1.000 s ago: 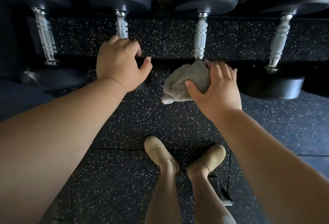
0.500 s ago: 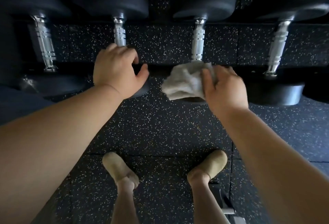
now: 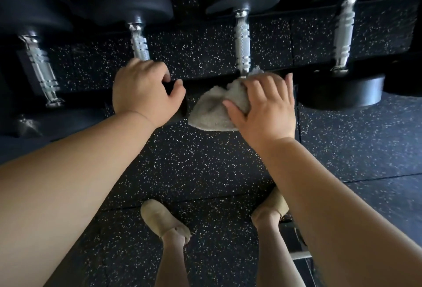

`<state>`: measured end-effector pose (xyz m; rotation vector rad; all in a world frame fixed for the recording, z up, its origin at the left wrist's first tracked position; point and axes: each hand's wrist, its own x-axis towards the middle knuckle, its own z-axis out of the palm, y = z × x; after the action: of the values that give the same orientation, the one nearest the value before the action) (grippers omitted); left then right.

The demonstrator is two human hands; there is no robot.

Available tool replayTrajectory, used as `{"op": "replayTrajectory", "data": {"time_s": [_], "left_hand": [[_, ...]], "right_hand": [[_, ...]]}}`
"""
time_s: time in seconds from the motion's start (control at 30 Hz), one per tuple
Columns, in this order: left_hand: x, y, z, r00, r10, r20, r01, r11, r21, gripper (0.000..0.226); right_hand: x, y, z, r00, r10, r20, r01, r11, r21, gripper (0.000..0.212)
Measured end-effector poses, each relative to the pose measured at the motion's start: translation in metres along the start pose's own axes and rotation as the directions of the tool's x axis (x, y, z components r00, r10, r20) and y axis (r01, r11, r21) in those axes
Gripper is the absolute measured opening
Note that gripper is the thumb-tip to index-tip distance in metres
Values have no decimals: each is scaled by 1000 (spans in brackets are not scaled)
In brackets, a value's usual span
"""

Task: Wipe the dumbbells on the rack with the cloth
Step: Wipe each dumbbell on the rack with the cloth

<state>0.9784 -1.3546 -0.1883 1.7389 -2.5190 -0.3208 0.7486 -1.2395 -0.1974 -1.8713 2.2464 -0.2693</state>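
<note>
Dumbbells [image 3: 243,42] lie in a row across the upper part of the frame on a dark rack [image 3: 201,82], each with its long axis running away from the person, black heads at the near and far ends and a knurled chrome handle between. The cloth [image 3: 212,110], a crumpled grey towel, sits at the centre of the frame over the near head of the third dumbbell from the left, just below the foot of that handle. The right hand [image 3: 266,106] presses down on the cloth with fingers spread and fairly straight, thumb lying across the fabric, so it is the hand doing the wiping. The left hand [image 3: 142,91], just to the left, curls its fingers over the near head of the neighbouring dumbbell [image 3: 139,42], apparently to brace. Since the handle rises straight up-frame from the cloth, the likely next stroke runs along that axis, away from the body. Below lies speckled black rubber flooring [image 3: 205,161], where the person's feet [image 3: 164,220] stand at lower centre.
</note>
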Motion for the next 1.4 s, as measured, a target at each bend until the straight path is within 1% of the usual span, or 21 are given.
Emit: {"op": "replayTrajectory", "data": {"time_s": [0.1,0.2,0.3,0.37,0.53,0.57,0.63,0.67,0.73,0.8,0.83,0.87,0.97,1.03,1.07,1.17,1.23,1.27,1.33,1.37,1.4], "left_hand": [[0,-2,2,1000,11,-11,-11,1000,7,37],[-1,-1,2,1000,17,0,-17,1000,13,36],[-1,0,1,1000,14,2,-14,1000,13,36],[-1,-1,1,1000,17,-9,-17,1000,13,37],[0,-2,3,999,34,-18,-33,999,17,36],[-1,-2,4,999,33,-20,-33,999,14,36],[-1,-3,4,999,34,-23,-34,999,10,36],[-1,-3,4,999,36,-24,-36,999,10,36],[-1,-3,4,999,38,-26,-38,999,11,36],[0,-2,4,999,40,-29,-40,999,13,35],[0,-2,4,999,41,-28,-40,999,13,36],[-1,-1,4,999,40,-25,-39,999,15,36],[-1,0,3,999,35,-18,-34,999,18,35],[0,0,3,999,38,-14,-38,999,24,35],[0,0,3,999,39,-13,-39,999,26,35],[0,-1,3,999,36,-11,-36,999,35,35],[0,-1,3,999,32,-15,-32,999,34,35],[0,-1,3,999,31,-16,-30,999,36,34],[0,-1,3,999,29,-12,-29,999,33,34],[0,-1,4,999,31,-11,-30,999,26,35],[0,-1,4,999,30,-12,-30,999,19,35]], "right_hand": [[-5,18,-4,999,45,2,-44,975,219,50],[-4,21,-3,973,225,49,-226,889,399,48],[-6,6,-6,875,480,70,-458,770,443,46],[-11,-9,-8,814,572,101,-551,705,447,46],[-5,-29,-4,791,576,208,-591,629,505,71],[2,-22,-3,786,586,195,-591,621,516,73],[13,-3,-4,783,587,206,-585,580,567,60],[16,7,-3,778,580,240,-588,537,605,49],[18,23,-6,725,592,352,-622,344,703,36],[15,22,-9,653,609,451,-656,157,738,39],[13,14,-10,647,624,438,-657,165,735,43],[10,3,-10,658,646,388,-652,230,722,53],[-2,-41,-7,722,619,309,-666,503,550,101],[-8,-58,-2,753,581,310,-658,647,385,113],[-8,-60,0,762,575,298,-647,680,345,114],[-3,-42,-3,780,567,264,-626,701,342,106],[0,-22,-6,805,533,260,-592,693,412,94],[4,-9,-7,809,523,267,-580,642,501,82],[14,12,-9,760,557,334,-611,438,659,53],[21,18,-11,709,595,379,-654,351,670,43],[29,19,-12,673,626,394,-692,345,634,36]]}}
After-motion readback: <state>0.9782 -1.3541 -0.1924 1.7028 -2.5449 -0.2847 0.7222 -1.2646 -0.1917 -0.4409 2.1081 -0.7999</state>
